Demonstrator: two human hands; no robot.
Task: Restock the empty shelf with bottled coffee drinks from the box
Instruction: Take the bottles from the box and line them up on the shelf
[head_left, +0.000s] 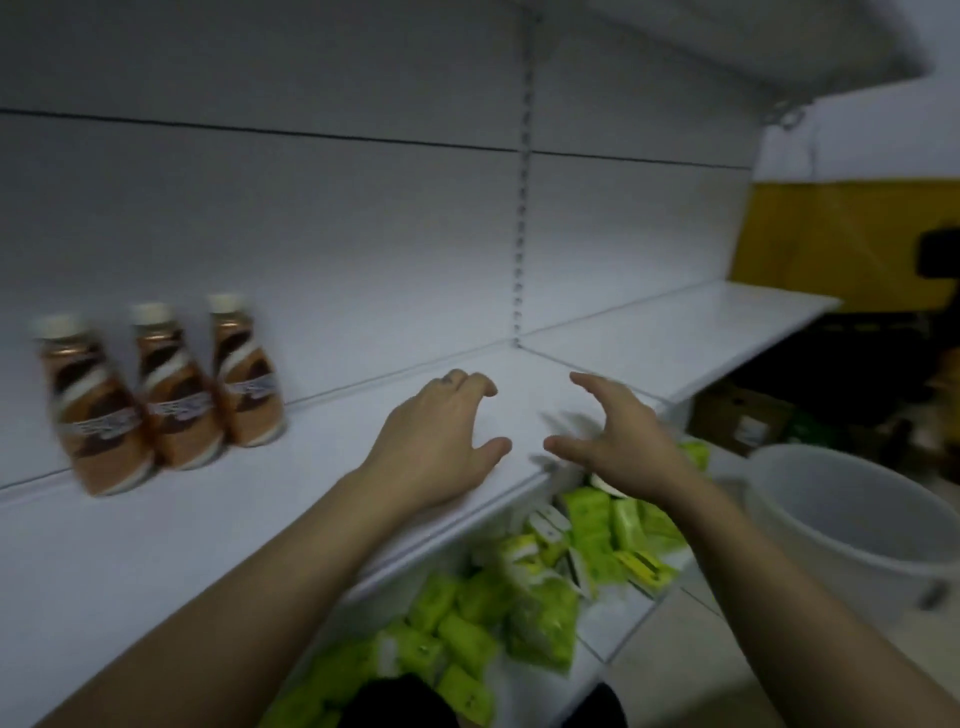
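Three brown bottled coffee drinks with white caps stand in a row at the back left of the white shelf (322, 483): the left bottle (96, 410), the middle bottle (174, 389) and the right bottle (244, 374). My left hand (441, 441) hovers over the shelf's middle, fingers spread and curled, holding nothing. My right hand (618, 436) is beside it near the shelf's front edge, also empty with fingers apart. Both hands are well to the right of the bottles. The image is blurred by motion.
Green packets (545, 587) fill the lower shelf beneath my arms. A white bucket (852, 509) stands on the floor at right. A cardboard box (748, 421) sits behind it, and a yellow box (852, 244) is beyond the shelf's right end.
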